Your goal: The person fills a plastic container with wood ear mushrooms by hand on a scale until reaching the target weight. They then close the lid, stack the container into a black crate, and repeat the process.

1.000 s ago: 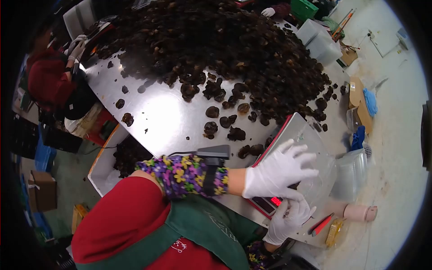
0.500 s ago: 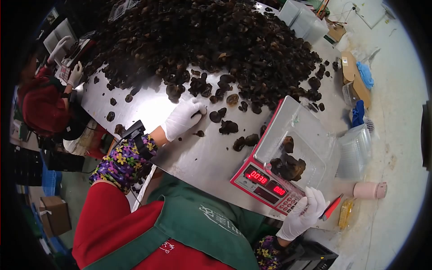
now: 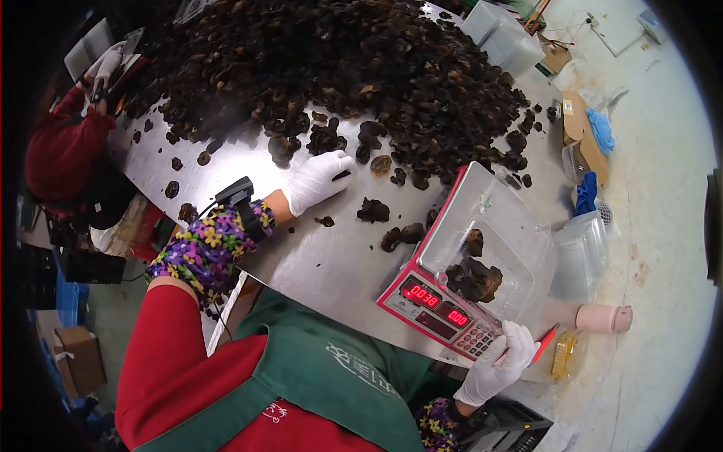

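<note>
My left hand (image 3: pixel 320 181), in a white glove, is closed around a dark piece of wood ear mushroom (image 3: pixel 343 175) just above the metal table. Loose wood ear pieces (image 3: pixel 373 211) lie close by, in front of a large heap of wood ears (image 3: pixel 316 68). To the right, a red-framed digital scale (image 3: pixel 429 309) carries a clear plastic tray (image 3: pixel 520 252) with a few wood ears (image 3: pixel 474 279) in it. Its red display reads 0.038 and 0.00. My gloved right hand (image 3: pixel 498 363) rests at the scale's near right corner, beside the keypad, its fingers loosely bent and apart.
A red cutter-like tool (image 3: pixel 544 344), a yellow packet (image 3: pixel 562 354) and a pink cylinder (image 3: pixel 605 319) lie right of my right hand. Stacked clear trays (image 3: pixel 580 256) stand beyond the scale. Another person (image 3: pixel 71 151) works at the far left. More clear containers (image 3: pixel 503 38) stand at the back.
My left hand has moved slightly right and closed on a wood ear; the two pieces beside it have gone from their spot. My right hand's fingers have bent a little more.
</note>
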Demonstrator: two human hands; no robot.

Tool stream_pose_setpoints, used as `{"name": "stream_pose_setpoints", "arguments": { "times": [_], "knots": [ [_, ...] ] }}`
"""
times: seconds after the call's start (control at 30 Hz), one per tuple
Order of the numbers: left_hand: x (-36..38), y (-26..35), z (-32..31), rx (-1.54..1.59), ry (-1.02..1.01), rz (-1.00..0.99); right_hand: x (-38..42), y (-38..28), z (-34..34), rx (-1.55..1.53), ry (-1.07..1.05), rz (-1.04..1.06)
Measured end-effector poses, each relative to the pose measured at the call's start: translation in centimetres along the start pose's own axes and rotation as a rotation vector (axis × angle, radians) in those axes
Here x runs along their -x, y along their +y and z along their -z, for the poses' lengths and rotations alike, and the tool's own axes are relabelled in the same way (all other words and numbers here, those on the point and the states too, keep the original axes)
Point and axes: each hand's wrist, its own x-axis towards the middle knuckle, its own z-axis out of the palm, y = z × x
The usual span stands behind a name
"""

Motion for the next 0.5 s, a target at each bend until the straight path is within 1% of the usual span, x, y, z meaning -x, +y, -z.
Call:
{"name": "stream_pose_setpoints", "arguments": {
  "times": [0.03,0.1,0.13,0.17,0.23,0.27,0.33,0.37,0.43,0.5],
  "knots": [
    [0.0,0.8,0.2,0.001,-0.005,-0.002,0.0,0.0,0.0,0.002,-0.001,-0.005],
    [0.4,3.2,0.1,0.141,-0.076,-0.013,-0.3,0.0,0.1,-0.004,0.001,0.002],
    [0.5,3.5,-0.4,0.126,-0.115,-0.029,-0.4,-0.1,0.1,-0.005,-0.003,0.006],
    [0.4,4.5,-0.4,0.096,-0.138,-0.002,-0.6,-0.3,0.0,-0.009,0.006,0.006],
    [-0.2,4.5,-1.0,0.021,-0.255,0.013,-0.8,-0.5,-0.1,-0.016,0.022,0.006],
    [-0.4,4.6,-1.0,0.019,-0.253,0.008,-0.7,-0.5,-0.1,-0.030,0.026,0.009],
    [-1.2,5.2,-1.1,0.112,-0.138,0.049,-0.8,0.0,0.2,-0.030,0.042,0.005],
    [-1.7,6.0,-0.8,0.187,-0.027,0.031,-0.6,0.0,0.3,-0.025,0.040,0.000],
    [-3.4,10.1,1.7,0.238,0.097,-0.038,-0.3,-0.1,0.4,-0.015,0.033,-0.016],
    [-4.9,14.9,3.4,0.382,0.132,-0.126,-0.7,-0.3,-0.1,-0.068,0.046,-0.022]
  ]
}}
